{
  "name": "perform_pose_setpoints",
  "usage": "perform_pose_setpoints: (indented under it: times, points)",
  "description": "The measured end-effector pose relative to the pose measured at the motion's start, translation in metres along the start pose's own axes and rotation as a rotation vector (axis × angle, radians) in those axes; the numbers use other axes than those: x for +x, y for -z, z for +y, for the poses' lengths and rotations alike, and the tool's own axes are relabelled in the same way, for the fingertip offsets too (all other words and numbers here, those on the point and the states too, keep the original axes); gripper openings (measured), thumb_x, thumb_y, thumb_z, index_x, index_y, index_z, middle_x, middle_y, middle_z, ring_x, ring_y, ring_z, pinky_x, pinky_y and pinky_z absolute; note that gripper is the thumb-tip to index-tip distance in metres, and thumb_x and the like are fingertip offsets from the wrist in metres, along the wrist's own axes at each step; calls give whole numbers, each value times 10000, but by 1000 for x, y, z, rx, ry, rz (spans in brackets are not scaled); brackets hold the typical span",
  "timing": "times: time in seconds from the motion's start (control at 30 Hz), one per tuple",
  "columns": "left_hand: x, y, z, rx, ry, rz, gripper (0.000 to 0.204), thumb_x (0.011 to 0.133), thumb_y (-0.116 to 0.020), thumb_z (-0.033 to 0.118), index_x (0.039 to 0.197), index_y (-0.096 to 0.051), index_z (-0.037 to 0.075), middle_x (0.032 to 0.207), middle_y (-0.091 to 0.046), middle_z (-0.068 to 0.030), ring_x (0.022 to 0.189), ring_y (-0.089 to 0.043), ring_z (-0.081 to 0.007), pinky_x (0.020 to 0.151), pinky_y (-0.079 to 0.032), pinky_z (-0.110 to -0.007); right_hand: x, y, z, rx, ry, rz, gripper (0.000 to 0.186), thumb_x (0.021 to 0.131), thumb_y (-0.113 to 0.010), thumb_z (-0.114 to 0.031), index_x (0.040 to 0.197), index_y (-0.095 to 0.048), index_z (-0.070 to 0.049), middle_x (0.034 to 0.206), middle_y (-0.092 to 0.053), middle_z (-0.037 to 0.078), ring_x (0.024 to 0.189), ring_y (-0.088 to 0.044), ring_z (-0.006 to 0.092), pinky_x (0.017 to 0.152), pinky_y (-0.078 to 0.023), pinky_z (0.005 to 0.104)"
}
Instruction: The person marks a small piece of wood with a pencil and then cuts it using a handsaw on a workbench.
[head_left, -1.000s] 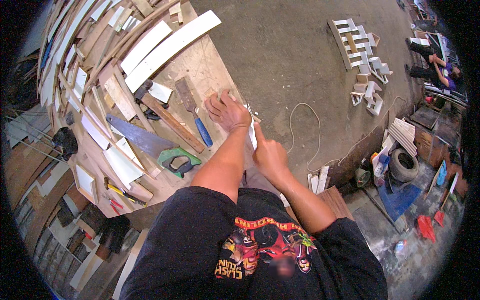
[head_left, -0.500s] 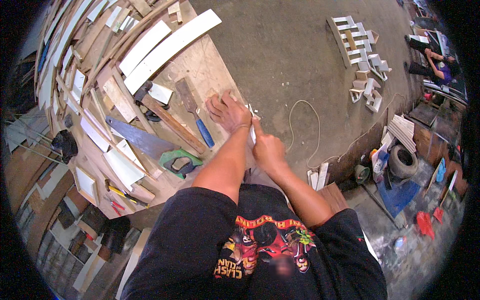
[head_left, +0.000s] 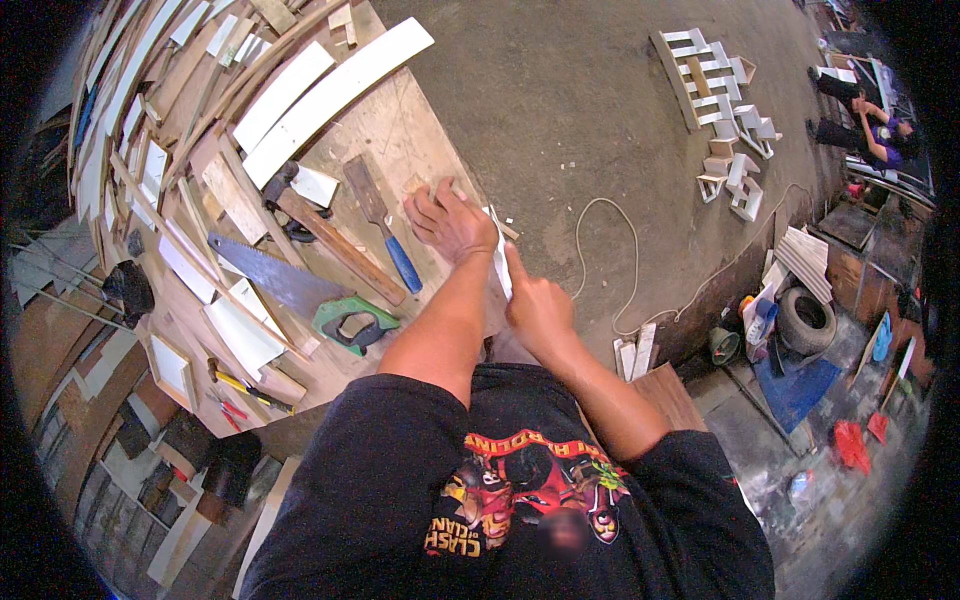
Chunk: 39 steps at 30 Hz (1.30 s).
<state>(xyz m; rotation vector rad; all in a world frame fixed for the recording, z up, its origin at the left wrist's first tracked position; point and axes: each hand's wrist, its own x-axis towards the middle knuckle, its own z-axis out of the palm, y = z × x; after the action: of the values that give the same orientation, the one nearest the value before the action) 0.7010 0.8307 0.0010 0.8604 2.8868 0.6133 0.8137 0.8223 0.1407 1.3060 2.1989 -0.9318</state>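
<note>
My left hand [head_left: 450, 222] presses palm down near the right edge of the workbench [head_left: 400, 130], its fingers bent over pale wood. Against its wrist side is a narrow white-faced piece of wood [head_left: 501, 262], partly hidden beneath the hand. My right hand [head_left: 541, 312] is closed just to the right, index finger stretched along that white piece; whatever its curled fingers hold is hidden. Left of my left hand lies a blue-handled chisel [head_left: 388, 220]. Beyond it are a wooden-handled hammer [head_left: 335, 240] and a green-handled handsaw [head_left: 290, 285].
White boards [head_left: 340, 105] and many wood strips cover the bench's left side. A yellow-handled hammer [head_left: 245, 385] lies near its front corner. On the floor are white wooden frames [head_left: 715, 100], a looping cord [head_left: 632, 240] and a tire [head_left: 806, 322]. Another person [head_left: 875, 135] is at far right.
My right hand has drawn slightly back toward me, and more of the white piece shows above its fingertip. My left hand stays pressed in place. The view has shifted slightly.
</note>
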Motion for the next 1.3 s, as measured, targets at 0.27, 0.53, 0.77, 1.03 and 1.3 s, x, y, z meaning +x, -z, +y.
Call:
perform_pose_setpoints:
  times: [0.27,0.53,0.77,1.03,1.3]
  points:
    - [1,3,1,43,-28,54,449,828,-648,156,1263,-542,187,1372,-372,-130,1391,-269,-399,1120,-245,-554,-1,3,1,40,-3,19,720,794,-582,-50,1486,-381,-45,747,-683,272,689,-685,460,611,-540,567]
    - [2,-4,-5,23,-29,43,443,835,-639,148,1264,-535,181,1372,-371,-131,1395,-258,-395,1128,-226,-551,8,-5,1,74,15,51,753,799,-573,-54,1514,-336,-56,752,-681,287,697,-685,468,622,-546,571]
    - [2,-4,-1,4,-30,-17,399,890,-587,144,1282,-516,167,1380,-363,-152,1406,-239,-409,1141,-206,-561,43,-26,5,83,19,130,849,770,-592,-48,1559,-281,-98,781,-691,279,713,-690,469,636,-547,569]
    - [0,-4,-2,16,-38,15,377,884,-588,151,1258,-539,154,1367,-372,-160,1392,-257,-422,1141,-213,-566,31,-22,6,50,5,64,774,830,-575,-82,1546,-281,-65,782,-697,264,708,-703,440,616,-553,565]
    - [2,0,-2,9,-51,43,367,892,-586,171,1257,-540,167,1370,-372,-157,1394,-254,-419,1139,-218,-565,-2,-14,4,36,-22,23,767,788,-589,-54,1519,-357,-77,749,-688,257,694,-690,443,614,-544,554]
